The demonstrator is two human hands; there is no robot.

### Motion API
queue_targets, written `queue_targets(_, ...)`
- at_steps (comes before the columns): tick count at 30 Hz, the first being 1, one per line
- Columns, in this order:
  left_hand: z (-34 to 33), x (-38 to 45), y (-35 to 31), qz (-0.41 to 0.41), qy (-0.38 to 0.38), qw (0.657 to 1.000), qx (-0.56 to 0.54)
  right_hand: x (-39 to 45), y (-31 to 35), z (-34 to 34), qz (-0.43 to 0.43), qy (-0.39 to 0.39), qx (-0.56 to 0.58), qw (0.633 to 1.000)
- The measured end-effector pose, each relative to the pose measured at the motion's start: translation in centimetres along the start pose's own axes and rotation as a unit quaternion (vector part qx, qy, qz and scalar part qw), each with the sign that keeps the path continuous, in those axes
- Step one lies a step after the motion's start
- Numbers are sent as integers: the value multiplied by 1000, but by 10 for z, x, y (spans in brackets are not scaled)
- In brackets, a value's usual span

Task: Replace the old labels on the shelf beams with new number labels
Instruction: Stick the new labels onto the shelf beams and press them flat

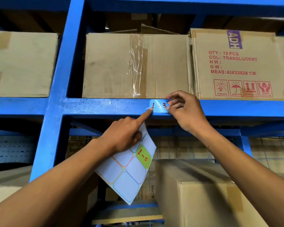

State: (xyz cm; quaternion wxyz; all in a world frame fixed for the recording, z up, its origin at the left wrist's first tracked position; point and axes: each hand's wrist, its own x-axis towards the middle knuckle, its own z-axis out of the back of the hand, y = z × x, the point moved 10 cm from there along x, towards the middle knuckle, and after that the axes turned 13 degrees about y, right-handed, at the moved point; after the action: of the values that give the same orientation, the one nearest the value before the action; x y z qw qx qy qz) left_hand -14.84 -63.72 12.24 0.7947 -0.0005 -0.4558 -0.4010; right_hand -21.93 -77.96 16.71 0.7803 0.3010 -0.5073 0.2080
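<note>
A light blue label [159, 106] marked "1-3" in red lies on the blue shelf beam [105, 106]. My right hand [185, 110] pinches its right end between thumb and fingers. My left hand [123, 136] presses its forefinger tip on the label's left end while the other fingers hold a label sheet [129, 169]. The sheet hangs down below the beam. Most of its cells are blank, and one green label [143, 156] on it reads "1-5".
Cardboard boxes stand on the shelf above the beam: a taped plain one [134, 66] and a printed one [236, 64] to its right. A blue upright [56, 89] rises at the left. Another carton [203, 194] sits below at the right.
</note>
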Motion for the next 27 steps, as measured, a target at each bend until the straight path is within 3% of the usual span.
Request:
queue_targets(10, 1, 2, -6, -4, -14, 1000, 21, -2, -4, 2, -16, 13, 0, 1000)
queue_targets(27, -8, 3, -8, 20, 58, 996, 60, 2, 9, 7, 19, -44, -124, 991)
